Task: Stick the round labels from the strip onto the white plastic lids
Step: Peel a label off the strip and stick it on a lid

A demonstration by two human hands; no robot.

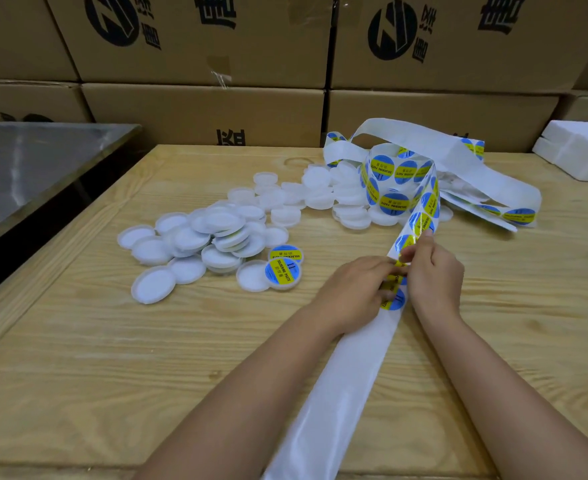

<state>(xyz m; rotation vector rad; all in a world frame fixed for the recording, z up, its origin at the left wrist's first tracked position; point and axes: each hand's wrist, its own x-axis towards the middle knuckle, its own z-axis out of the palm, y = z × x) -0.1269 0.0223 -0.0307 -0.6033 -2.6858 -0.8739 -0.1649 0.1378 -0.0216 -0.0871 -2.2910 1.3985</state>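
A long white backing strip (351,372) carries round blue-and-yellow labels (394,202) and loops in a tangle at the back right. Its bare end runs toward me between my arms. My left hand (358,289) and my right hand (434,268) meet over the strip, both pinching it at a label (397,299) near mid-table. White plastic lids (195,242) lie heaped to the left, and more lids (320,190) sit under the strip tangle. Two labelled lids (283,270) rest at the near edge of the left heap.
The work surface is a light wooden table (95,358). A steel table (33,168) stands to the left, across a dark gap. Stacked cardboard boxes (202,109) wall off the back. White foam blocks (579,150) sit at the far right.
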